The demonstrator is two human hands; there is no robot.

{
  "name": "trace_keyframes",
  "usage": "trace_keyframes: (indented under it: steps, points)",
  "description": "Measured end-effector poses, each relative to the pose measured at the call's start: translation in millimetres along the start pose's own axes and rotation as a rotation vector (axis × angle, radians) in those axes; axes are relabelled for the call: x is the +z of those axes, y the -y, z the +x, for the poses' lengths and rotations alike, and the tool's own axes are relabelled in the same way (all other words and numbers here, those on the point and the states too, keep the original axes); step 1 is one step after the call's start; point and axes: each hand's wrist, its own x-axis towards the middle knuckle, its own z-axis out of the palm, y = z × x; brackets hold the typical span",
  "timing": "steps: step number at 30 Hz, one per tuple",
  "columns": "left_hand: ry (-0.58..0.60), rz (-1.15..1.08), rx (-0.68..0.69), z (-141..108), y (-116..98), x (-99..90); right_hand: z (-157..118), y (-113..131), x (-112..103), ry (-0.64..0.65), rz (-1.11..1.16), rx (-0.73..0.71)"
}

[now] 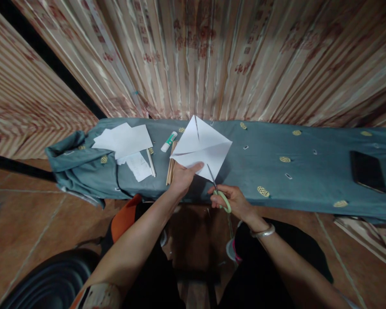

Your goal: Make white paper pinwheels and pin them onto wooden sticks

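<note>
From here I see the left hand pinch the white paper, probably for steadiness, while the right hand grasps scissors.

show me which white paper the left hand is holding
The square sheet turned cornerwise, gripped by the left hand and slit at its top and left corners; the other papers lie on the cloth.

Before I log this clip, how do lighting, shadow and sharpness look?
Head view: lighting is dim, yet the white paper is bright, with a soft shadow on the cloth beside it; the scissors can be made out; the curtain blurs toward the corners; the edges look stretched.
</note>
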Motion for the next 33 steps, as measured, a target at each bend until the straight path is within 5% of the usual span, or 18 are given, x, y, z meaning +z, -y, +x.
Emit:
trace_keyframes:
  steps: [33]
  points:
    - [0.002,0.021,0.015,-8.5,2.1,3.6,2.6,-1.8,3.5,-0.053,0.006,-0.049]
